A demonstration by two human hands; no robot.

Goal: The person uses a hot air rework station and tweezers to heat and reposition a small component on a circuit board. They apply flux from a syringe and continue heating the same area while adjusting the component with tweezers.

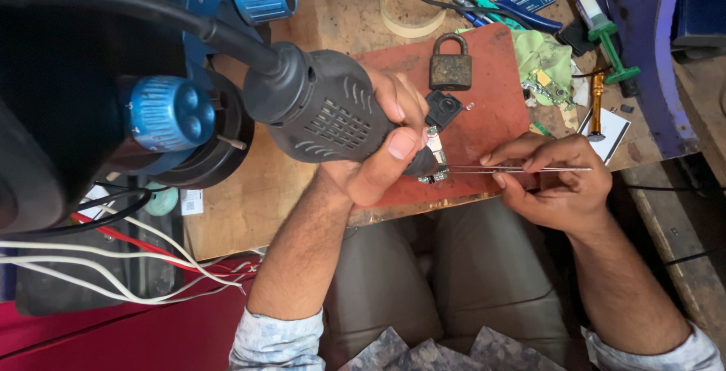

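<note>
Your left hand is clenched around the dark grey hot-air gun, its thick black cable running up and away behind the grip; the nozzle end is hidden under your thumb and fingers, pointing down at the small circuit board lying just beyond your fingertips on the red mat; your right hand pinches a pair of metal tweezers between thumb and fingers, the tips reaching across to the board's edge, touching or nearly so; whether they hold a part there is too small to tell. Just above your left grip sits a small black square piece, and beyond it a rusty padlock; a roll of tape lies farther up on the wooden desk. Up from your right grip are a green cloth, a syringe with a green plunger and blue-handled pliers. Left of the gun, blue knobbed equipment crowds close, with white and red wires trailing below it; your left hand covers most of the board's near side.
</note>
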